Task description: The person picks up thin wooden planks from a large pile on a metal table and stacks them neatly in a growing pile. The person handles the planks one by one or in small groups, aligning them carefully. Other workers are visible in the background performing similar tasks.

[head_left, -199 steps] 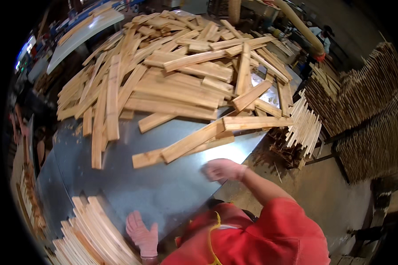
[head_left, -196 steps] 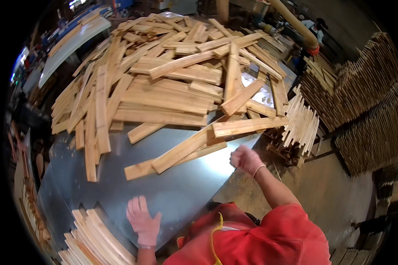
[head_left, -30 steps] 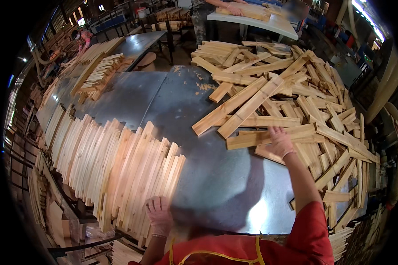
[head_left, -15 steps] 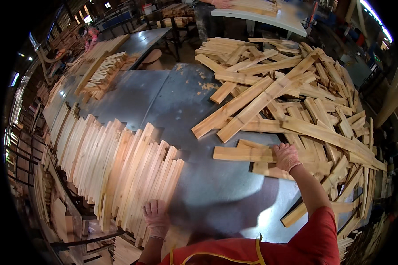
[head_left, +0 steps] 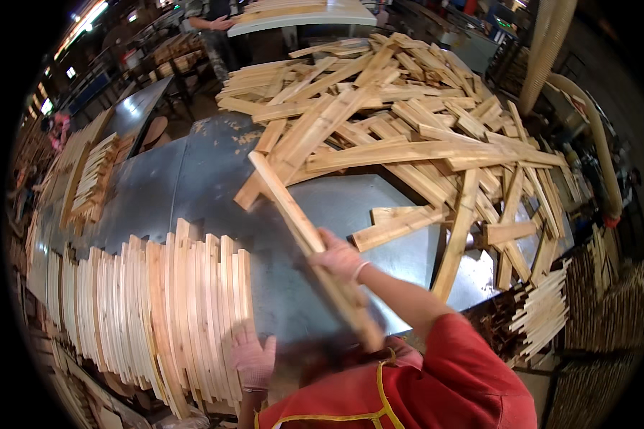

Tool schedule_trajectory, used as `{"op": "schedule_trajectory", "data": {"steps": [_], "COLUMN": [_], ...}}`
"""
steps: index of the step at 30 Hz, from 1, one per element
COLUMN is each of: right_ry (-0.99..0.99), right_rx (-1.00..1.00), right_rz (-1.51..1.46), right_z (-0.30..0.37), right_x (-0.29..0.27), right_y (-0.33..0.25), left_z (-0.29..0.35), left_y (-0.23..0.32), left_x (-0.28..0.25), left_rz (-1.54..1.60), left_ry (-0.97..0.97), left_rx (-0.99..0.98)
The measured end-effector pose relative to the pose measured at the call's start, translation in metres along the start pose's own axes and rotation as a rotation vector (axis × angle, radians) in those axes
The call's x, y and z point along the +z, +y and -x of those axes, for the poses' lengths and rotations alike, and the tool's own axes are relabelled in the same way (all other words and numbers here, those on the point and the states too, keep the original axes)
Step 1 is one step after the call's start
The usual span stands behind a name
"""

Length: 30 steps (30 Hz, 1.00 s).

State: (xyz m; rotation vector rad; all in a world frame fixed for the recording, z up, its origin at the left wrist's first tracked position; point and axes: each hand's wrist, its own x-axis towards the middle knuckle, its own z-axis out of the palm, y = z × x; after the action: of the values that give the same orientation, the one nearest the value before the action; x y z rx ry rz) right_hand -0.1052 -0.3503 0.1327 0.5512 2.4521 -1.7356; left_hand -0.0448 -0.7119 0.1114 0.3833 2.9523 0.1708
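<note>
In my gloved right hand (head_left: 340,257) is a wooden board (head_left: 290,211), gripped near its middle. The board slants across the metal table (head_left: 315,293), its far end near the loose pile and its near end blurred close to my body. My gloved left hand (head_left: 253,357) lies against the near right end of a row of wooden strips (head_left: 186,307) standing side by side on edge. Its fingers are stretched out and the thumb is apart. A jumbled pile of loose boards (head_left: 408,151) covers the far right of the table.
A smaller stack of strips (head_left: 93,175) lies at the far left. Beyond the pile, a person (head_left: 211,25) stands at a white table (head_left: 304,20) with boards on it. Short boards (head_left: 397,227) lie at the pile's near edge. Stacked strips (head_left: 540,318) stand off the table's right side.
My right hand has come left from the pile and now carries a board, turned from crosswise to slanting. My left hand stays by the row. The view has swung right.
</note>
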Motion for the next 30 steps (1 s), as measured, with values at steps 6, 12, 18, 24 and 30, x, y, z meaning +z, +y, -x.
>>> {"op": "schedule_trajectory", "data": {"steps": [6, 12, 18, 24, 30], "right_ry": [-0.584, 0.074, 1.385, 0.459, -0.418], "right_rx": [0.176, -0.16, 0.257, 0.028, 0.312], "right_rz": [0.162, 0.066, 0.386, -1.332, -0.843], "right_z": [0.067, 0.088, 0.105, 0.114, 0.116], "right_x": [0.138, 0.007, -0.225, -0.156, -0.016], "right_y": [0.004, 0.068, 0.198, 0.214, 0.131], "left_z": [-0.002, 0.035, 0.017, -0.031, -0.06], "left_y": [0.05, 0.007, 0.018, 0.111, 0.197], "left_x": [-0.018, 0.016, 0.037, -0.024, -0.039], "left_rz": [0.191, -0.265, -0.354, 0.092, 0.621], "left_ry": [-0.246, 0.231, 0.204, -0.089, -0.547], "left_rx": [0.023, 0.341, 0.031, 0.193, 0.122]}}
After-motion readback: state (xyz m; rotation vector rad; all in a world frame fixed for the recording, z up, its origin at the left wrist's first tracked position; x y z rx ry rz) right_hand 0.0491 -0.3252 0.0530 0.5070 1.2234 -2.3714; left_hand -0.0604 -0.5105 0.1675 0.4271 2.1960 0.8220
